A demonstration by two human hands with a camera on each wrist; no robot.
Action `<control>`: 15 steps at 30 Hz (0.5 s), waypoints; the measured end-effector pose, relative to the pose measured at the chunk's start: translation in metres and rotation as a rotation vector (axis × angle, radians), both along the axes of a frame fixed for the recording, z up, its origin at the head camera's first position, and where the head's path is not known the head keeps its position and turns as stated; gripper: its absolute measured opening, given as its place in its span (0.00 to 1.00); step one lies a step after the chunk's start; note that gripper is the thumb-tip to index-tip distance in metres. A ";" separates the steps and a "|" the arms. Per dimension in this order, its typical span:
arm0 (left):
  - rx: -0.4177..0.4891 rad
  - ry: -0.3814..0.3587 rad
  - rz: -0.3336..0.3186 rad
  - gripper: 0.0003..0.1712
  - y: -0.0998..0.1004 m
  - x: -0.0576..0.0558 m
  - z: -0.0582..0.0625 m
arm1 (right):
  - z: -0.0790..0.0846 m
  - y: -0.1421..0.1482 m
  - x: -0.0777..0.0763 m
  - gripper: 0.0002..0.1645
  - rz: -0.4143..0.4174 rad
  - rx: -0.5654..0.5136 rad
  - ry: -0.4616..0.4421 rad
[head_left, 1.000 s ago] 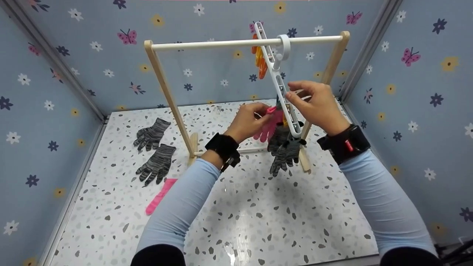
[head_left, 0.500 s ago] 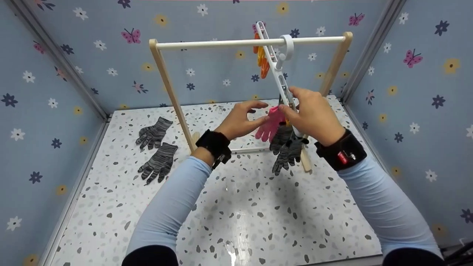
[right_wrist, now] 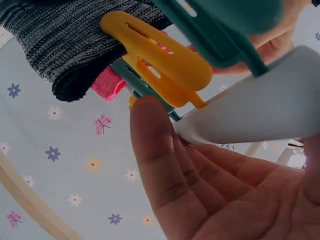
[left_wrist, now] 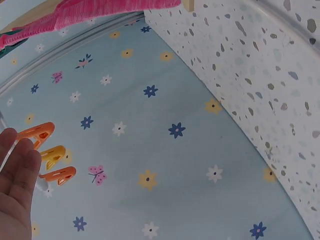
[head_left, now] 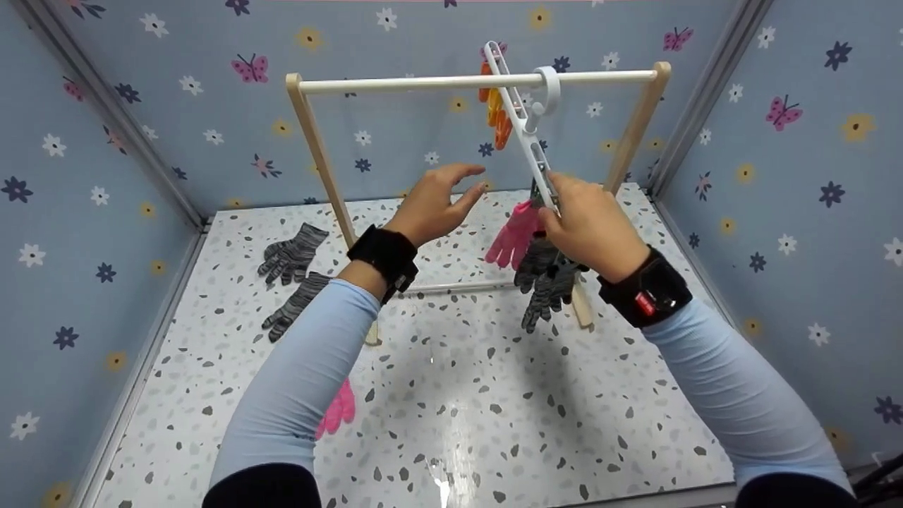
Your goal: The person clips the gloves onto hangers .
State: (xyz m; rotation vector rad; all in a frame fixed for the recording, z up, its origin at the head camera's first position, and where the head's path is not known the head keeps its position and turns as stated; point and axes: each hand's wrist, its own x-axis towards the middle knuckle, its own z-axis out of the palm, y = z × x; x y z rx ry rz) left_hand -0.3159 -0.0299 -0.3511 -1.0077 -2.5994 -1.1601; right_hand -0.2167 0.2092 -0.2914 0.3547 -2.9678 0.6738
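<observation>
A white clip hanger (head_left: 530, 144) hangs by its hook from the rack's rail. My right hand (head_left: 596, 226) grips the near half of the hanger, thumb on one side and fingers on the other. From clips there hang a pink glove (head_left: 512, 236) and grey knitted gloves (head_left: 547, 296). In the right wrist view a yellow clip (right_wrist: 165, 55) and a green clip (right_wrist: 215, 37) sit beside the grey glove (right_wrist: 75, 45). My left hand (head_left: 430, 204) is in the air left of the hanger, thumb and fingers apart, holding nothing.
The drying rack's wooden posts (head_left: 317, 148) stand either side. Orange and yellow clips (head_left: 497, 113) hang at the hanger's far end. Two grey gloves (head_left: 291, 255) lie on the speckled tabletop (head_left: 451, 395) at left; a pink glove (head_left: 340, 409) is partly hidden under my left sleeve.
My left hand has let go of the pink glove and moved left, away from the hanger. The right hand has come down onto the hanger. The pink glove stays hanging.
</observation>
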 end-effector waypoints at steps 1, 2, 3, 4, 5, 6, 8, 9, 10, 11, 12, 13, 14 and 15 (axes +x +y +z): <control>-0.014 0.009 0.008 0.26 -0.001 -0.001 0.003 | 0.000 0.001 0.000 0.37 0.000 0.003 0.008; -0.027 0.019 0.015 0.26 -0.002 -0.002 0.006 | 0.001 0.001 0.000 0.35 0.000 0.004 0.018; -0.035 0.029 0.019 0.26 -0.002 -0.002 0.009 | 0.001 0.002 0.000 0.32 0.001 0.007 0.030; -0.042 0.038 0.022 0.26 -0.003 -0.003 0.012 | 0.001 0.003 -0.001 0.28 0.001 0.009 0.041; -0.050 0.046 0.025 0.27 -0.003 -0.003 0.015 | 0.002 0.004 -0.001 0.25 0.001 0.013 0.054; -0.059 0.054 0.027 0.27 -0.004 -0.004 0.017 | 0.002 0.006 -0.001 0.23 0.001 0.017 0.062; -0.075 0.071 0.027 0.27 -0.004 -0.005 0.021 | 0.003 0.008 -0.001 0.21 -0.001 0.020 0.060; -0.085 0.078 0.030 0.27 -0.004 -0.005 0.023 | 0.003 0.009 -0.001 0.23 -0.003 0.023 0.047; -0.096 0.087 0.035 0.27 -0.005 -0.006 0.025 | 0.003 0.009 -0.001 0.26 -0.006 0.024 0.029; -0.105 0.100 0.040 0.27 -0.005 -0.007 0.027 | 0.004 0.010 -0.001 0.29 -0.008 0.029 0.014; -0.115 0.114 0.048 0.27 -0.006 -0.007 0.029 | 0.004 0.010 -0.001 0.32 -0.011 0.035 -0.001; -0.123 0.129 0.055 0.27 -0.006 -0.008 0.031 | 0.005 0.010 -0.001 0.34 -0.013 0.041 -0.015; -0.132 0.147 0.064 0.27 -0.006 -0.009 0.033 | 0.006 0.009 -0.001 0.36 -0.016 0.047 -0.029; -0.136 0.165 0.072 0.27 -0.007 -0.010 0.036 | 0.006 0.009 -0.001 0.38 -0.018 0.056 -0.037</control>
